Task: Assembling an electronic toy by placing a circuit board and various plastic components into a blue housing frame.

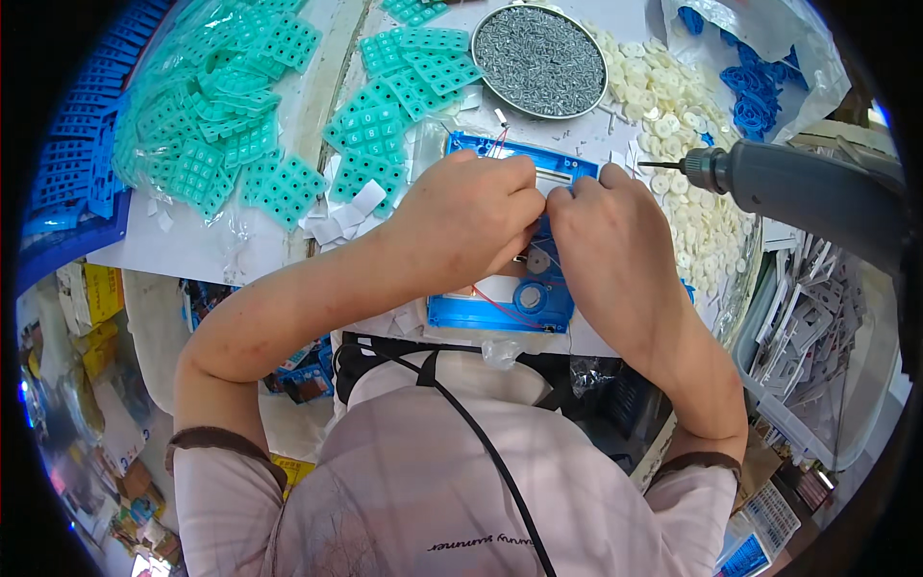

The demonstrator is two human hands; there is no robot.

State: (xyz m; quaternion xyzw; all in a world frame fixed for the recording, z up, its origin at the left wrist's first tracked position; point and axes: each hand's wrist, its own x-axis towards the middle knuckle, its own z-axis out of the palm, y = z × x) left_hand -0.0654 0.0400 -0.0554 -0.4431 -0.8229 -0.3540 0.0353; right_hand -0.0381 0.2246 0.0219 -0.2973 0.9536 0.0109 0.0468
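Note:
A blue plastic casing (500, 313) lies at the table's near edge, with thin red wires and a small white disc (537, 261) inside it. Over its middle, my left hand (471, 207) is closed, fingertips curled down and hidden. Close beside it my right hand (615, 245) is also closed, thumb and fingers bent over the casing's right side. The two hands almost meet. Whatever the fingers pinch is covered by the hands themselves. Above my knuckles the casing's far strip (524, 154) shows, with red wires leading to a small white connector (500, 117).
Turquoise rubber keypads (231, 125) pile up at the left. A round tin of small screws (541, 62) stands at the back. White discs (673, 125) spread to the right, beneath an electric screwdriver (769, 178). Blue parts (760, 91) fill a bag; grey pieces (808, 317) fill a bin.

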